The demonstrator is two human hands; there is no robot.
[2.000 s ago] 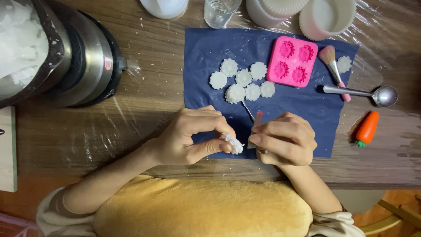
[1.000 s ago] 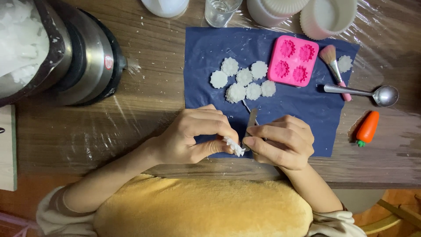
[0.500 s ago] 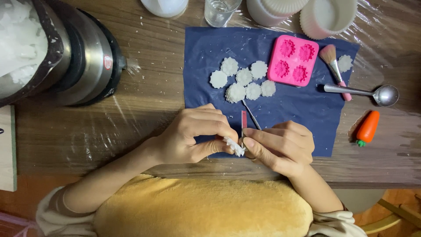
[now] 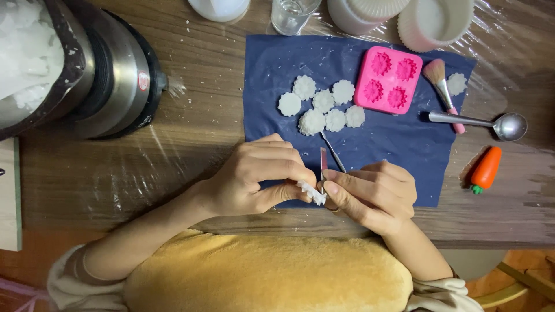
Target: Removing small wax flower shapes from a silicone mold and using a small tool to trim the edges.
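both hands meet at the near desk (image 4: 173, 173) edge: left hand (image 4: 254, 179) pinches a white flower piece (image 4: 311, 193), right hand (image 4: 373, 193) grips a thin blade tool (image 4: 324, 162).

**Materials and finishes on the worktop**

The worktop (image 4: 191, 144) is brown wood under thin, glossy plastic film. Beyond the hands lies a matt navy cloth (image 4: 399, 150). On it, the white flower pieces (image 4: 324, 101) look chalky and dull, and the pink mould (image 4: 388, 80) looks like smooth, soft rubber. The spoon (image 4: 491, 122) is polished metal. The pot (image 4: 110, 69) is brushed steel.
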